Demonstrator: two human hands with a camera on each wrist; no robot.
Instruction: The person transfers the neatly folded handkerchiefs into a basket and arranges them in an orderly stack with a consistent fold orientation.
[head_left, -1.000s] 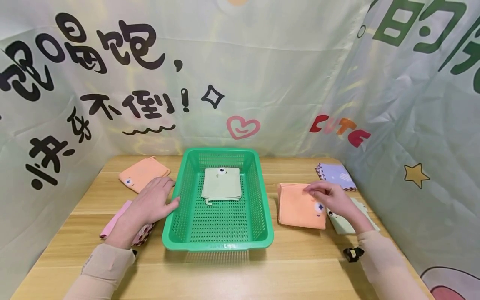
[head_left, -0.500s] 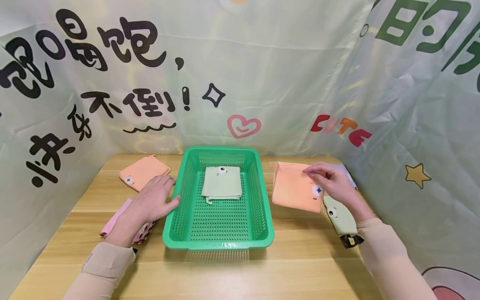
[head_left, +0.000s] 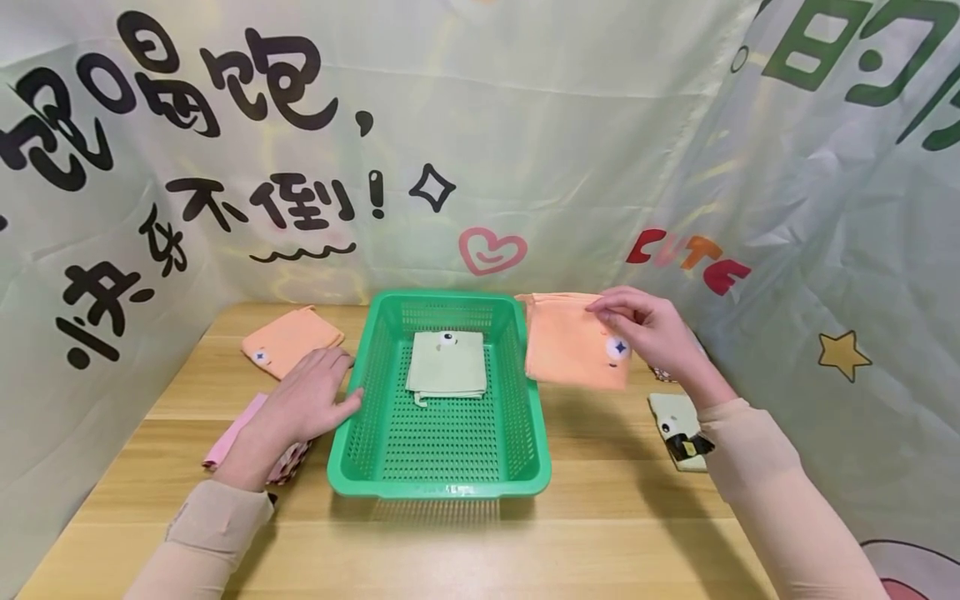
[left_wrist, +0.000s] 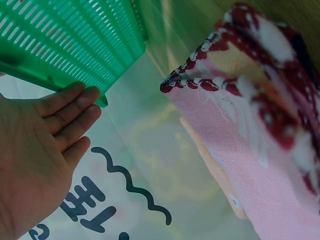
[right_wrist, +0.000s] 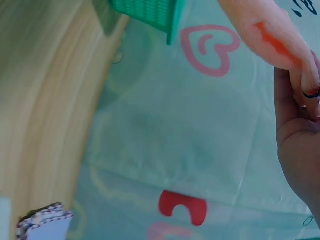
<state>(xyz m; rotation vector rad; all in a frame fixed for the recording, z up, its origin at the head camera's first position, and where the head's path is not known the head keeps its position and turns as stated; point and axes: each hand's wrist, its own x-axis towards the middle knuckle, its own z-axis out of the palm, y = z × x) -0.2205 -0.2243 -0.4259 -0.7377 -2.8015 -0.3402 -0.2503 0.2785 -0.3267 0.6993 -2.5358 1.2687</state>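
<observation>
My right hand point(head_left: 652, 329) pinches the top edge of a folded orange towel point(head_left: 566, 342) with an embroidered eye. This towel hangs in the air by the right rim of a green plastic basket point(head_left: 442, 489); its bulging fold point(right_wrist: 270, 42) shows in the right wrist view. Inside the basket lies a folded pale green towel point(head_left: 447, 367). My left hand point(head_left: 307, 400) rests at the basket's left rim, its fingers point(left_wrist: 75, 112) extended in the left wrist view. Near that hand are another orange towel point(head_left: 285, 337) and a pink towel point(head_left: 234, 429), both partly hidden.
On the right of the wooden table point(head_left: 465, 558) lies a second pale green towel point(head_left: 678, 408), partly covered by the wrist camera. Behind my right hand, a purple towel point(right_wrist: 47, 232) is mostly hidden in the head view. A printed cloth point(head_left: 480, 150) walls the table's back and sides.
My right hand has lifted the orange towel off the table and carried it up and left toward the basket. The left hand has stayed at the rim.
</observation>
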